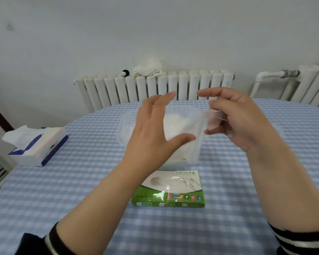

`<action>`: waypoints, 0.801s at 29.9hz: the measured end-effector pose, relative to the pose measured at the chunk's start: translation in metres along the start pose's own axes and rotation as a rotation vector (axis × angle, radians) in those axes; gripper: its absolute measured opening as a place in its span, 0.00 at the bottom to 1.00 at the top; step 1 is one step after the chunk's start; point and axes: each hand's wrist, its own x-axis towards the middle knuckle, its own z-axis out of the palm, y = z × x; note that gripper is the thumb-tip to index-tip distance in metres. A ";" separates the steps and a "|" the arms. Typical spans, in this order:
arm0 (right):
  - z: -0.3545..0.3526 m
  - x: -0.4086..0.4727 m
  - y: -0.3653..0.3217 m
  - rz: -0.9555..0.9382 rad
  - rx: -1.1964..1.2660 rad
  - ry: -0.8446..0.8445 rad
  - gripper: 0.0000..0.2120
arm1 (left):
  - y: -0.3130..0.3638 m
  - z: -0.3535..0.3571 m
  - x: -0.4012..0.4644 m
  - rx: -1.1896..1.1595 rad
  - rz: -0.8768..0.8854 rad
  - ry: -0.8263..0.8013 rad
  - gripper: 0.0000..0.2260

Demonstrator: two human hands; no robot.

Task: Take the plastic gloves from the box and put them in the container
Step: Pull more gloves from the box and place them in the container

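A round table [63, 190] under a blue-and-white checked cloth fills the lower view, its far edge curving just in front of a white radiator [155, 87] on the wall. A crumpled white cloth [148, 69] lies on top of the radiator. The cloth-covered surface lies open along the near left and the far right, right out to the rim.

Near the left edge sits a tissue box [39, 146], blue and white, with a tissue standing out of its top. At the table's middle stands the container [122, 126] — clear plastic, its rim blurred, with pale crumpled plastic showing inside. Just in front of it, nearer the person, lies the green and white glove box [170, 190], flat on the cloth, a wisp of clear film sticking up from its opening.

The left hand [151, 133] hovers over the container with fingers spread and straight, holding nothing. The right hand [236, 118] is raised beside it, its curled fingers and thumb pinching a thin transparent plastic glove [201, 126] that trails down and leftward over the container's right side — whether it touches the rim cannot be told.
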 end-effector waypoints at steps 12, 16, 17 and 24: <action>-0.032 0.002 0.001 0.004 -0.280 -0.458 0.33 | 0.010 -0.037 0.047 -0.482 -0.233 -0.204 0.03; -0.028 0.001 0.004 -0.064 -0.512 -0.529 0.22 | 0.010 -0.039 0.055 -0.489 -0.277 -0.220 0.03; -0.024 0.000 0.006 -0.061 -0.481 -0.477 0.20 | 0.009 -0.038 0.056 -0.483 -0.288 -0.213 0.04; -0.002 0.006 0.016 -0.012 0.193 -0.257 0.12 | -0.009 -0.032 0.061 -0.441 -0.328 -0.046 0.05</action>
